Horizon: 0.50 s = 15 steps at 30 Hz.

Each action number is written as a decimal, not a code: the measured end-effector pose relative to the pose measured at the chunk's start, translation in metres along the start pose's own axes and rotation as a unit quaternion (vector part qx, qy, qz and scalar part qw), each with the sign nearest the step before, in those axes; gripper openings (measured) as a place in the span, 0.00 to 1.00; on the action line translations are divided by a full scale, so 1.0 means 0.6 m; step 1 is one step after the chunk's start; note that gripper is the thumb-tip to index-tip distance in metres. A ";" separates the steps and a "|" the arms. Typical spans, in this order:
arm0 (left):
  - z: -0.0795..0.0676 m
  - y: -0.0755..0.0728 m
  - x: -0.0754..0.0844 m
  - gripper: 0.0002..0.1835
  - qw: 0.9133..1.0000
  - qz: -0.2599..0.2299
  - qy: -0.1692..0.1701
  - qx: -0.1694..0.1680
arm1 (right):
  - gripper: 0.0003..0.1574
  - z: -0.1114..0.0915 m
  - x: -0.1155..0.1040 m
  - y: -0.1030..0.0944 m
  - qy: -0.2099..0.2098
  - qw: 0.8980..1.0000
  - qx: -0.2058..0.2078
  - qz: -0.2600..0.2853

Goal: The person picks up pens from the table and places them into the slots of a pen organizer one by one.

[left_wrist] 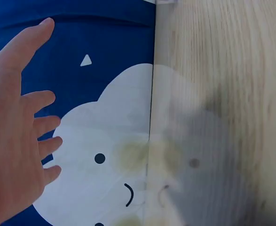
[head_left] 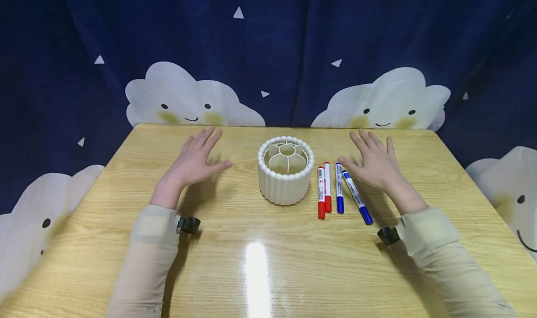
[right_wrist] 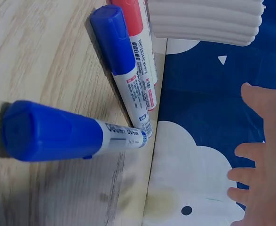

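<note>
A cream ribbed pen holder [head_left: 284, 187] with a beaded rim and petal-shaped dividers stands upright mid-table. To its right lie two red-capped whiteboard markers [head_left: 321, 192] side by side, then a blue-capped marker [head_left: 339, 187] and another, slanted blue-capped marker [head_left: 356, 197]. My left hand [head_left: 193, 162] hovers left of the holder, fingers spread and holding nothing. On the other side my right hand [head_left: 373, 164] is held over the table just right of the slanted marker, its fingers spread too. In the right wrist view the blue caps [right_wrist: 58, 132] point toward the camera.
The wooden table [head_left: 218, 262] has its far edge against a dark blue curtain [head_left: 268, 43] printed with white clouds and triangles. A small black camera [head_left: 189, 224] sits at the left wrist, another black camera [head_left: 388, 235] at the right.
</note>
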State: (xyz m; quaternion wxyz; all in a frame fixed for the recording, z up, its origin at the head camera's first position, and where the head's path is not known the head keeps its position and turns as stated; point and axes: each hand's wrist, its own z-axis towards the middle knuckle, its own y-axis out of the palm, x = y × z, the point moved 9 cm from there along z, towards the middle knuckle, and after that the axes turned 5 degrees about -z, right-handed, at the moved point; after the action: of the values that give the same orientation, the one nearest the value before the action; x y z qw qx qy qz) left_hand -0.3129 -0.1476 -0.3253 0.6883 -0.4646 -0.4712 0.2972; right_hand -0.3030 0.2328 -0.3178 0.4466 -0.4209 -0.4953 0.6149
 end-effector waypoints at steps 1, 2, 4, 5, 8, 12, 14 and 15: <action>0.001 0.002 0.000 0.50 1.000 -0.008 0.002 0.001 | 0.52 0.000 0.001 0.002 0.001 1.000 -0.003 0.001; 0.002 0.003 0.000 0.50 1.000 -0.019 0.002 0.003 | 0.52 0.000 0.001 0.004 0.002 1.000 -0.006 0.003; 0.004 0.007 -0.001 0.50 0.999 -0.052 -0.002 0.006 | 0.51 0.000 0.001 0.007 0.003 1.000 -0.010 0.007; 0.004 0.009 -0.002 0.50 0.997 -0.073 -0.007 0.009 | 0.51 0.000 0.001 0.009 0.003 1.000 -0.011 0.012; 0.006 0.013 -0.001 0.48 0.989 -0.144 -0.013 0.028 | 0.49 0.003 -0.001 0.014 0.006 0.999 -0.014 0.036; 0.011 0.019 0.011 0.44 0.972 -0.229 0.001 0.059 | 0.47 0.005 0.001 0.028 0.027 0.995 -0.039 0.084; 0.014 0.024 0.020 0.41 0.962 -0.265 0.013 0.063 | 0.45 0.005 0.003 0.037 0.037 0.993 -0.052 0.103; 0.016 0.027 0.026 0.40 0.958 -0.279 0.019 0.063 | 0.45 0.005 0.003 0.041 0.039 0.991 -0.056 0.111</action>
State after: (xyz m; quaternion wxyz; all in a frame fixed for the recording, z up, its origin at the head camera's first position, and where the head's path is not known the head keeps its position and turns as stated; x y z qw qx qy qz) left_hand -0.3153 -0.1249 -0.3333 0.7806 -0.2757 -0.5492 0.1139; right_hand -0.3097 0.2313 -0.3415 0.3698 -0.5214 -0.4616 0.6151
